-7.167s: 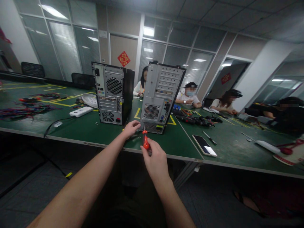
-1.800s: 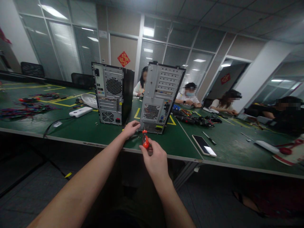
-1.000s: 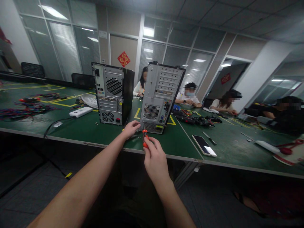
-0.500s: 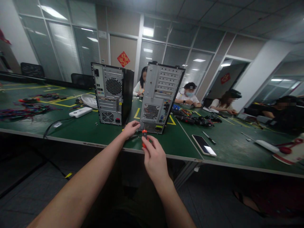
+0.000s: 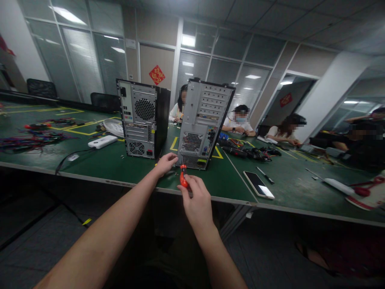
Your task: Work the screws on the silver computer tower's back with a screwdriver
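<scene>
A screwdriver (image 5: 183, 179) with an orange-red and black handle is between the thumb and fingers of my right hand (image 5: 197, 197). Its thin shaft points up at the lower left of the back panel of a grey computer tower (image 5: 197, 108); I cannot make out a screw at the tip. My left hand (image 5: 166, 163) is at that tower's lower left edge, fingers stretched towards it; whether they touch it is unclear. Left of it stands a second computer tower (image 5: 140, 138), upright, with its back towards me. Small screws (image 5: 177, 174) lie on the table between my hands.
On the green table (image 5: 228, 180) a phone (image 5: 258, 184) and a pen (image 5: 265, 175) lie to the right. Black cables (image 5: 258, 153) are piled behind them. A white power strip (image 5: 102, 142) and bundled wires (image 5: 36, 140) lie left. Several people sit across the table.
My right hand's fingers have shifted on the screwdriver handle, showing more of its orange-red end. My left hand and both towers stay in place.
</scene>
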The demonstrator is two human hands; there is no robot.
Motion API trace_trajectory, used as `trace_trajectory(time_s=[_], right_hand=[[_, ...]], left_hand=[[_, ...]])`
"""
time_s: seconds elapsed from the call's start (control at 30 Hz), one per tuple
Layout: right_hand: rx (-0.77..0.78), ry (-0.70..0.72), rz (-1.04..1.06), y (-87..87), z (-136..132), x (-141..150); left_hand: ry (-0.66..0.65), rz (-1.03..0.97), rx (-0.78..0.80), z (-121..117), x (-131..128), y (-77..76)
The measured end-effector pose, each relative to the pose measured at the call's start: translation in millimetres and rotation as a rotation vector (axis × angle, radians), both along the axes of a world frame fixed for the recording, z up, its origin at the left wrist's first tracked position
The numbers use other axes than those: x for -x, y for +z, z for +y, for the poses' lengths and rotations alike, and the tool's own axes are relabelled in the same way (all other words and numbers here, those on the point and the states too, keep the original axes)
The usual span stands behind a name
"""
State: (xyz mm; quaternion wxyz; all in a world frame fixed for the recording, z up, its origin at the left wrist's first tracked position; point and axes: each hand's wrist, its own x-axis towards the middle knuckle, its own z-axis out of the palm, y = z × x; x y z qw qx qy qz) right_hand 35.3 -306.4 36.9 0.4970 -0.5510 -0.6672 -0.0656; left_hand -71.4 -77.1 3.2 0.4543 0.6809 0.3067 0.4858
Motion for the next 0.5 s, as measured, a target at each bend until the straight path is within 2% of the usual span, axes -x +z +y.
trace_trajectory(time_s=[0.27,0.5], right_hand=[[0.013,-0.038,-0.252,5.6,-5.4,-3.4],[0.044,-0.044,-0.025,2.9,-2.3,1.4]], left_hand=[[0.008,0.010,-0.002,4.6,0.0,-2.8],[0.013,0.009,-0.016,3.2,0.6,-2.6]])
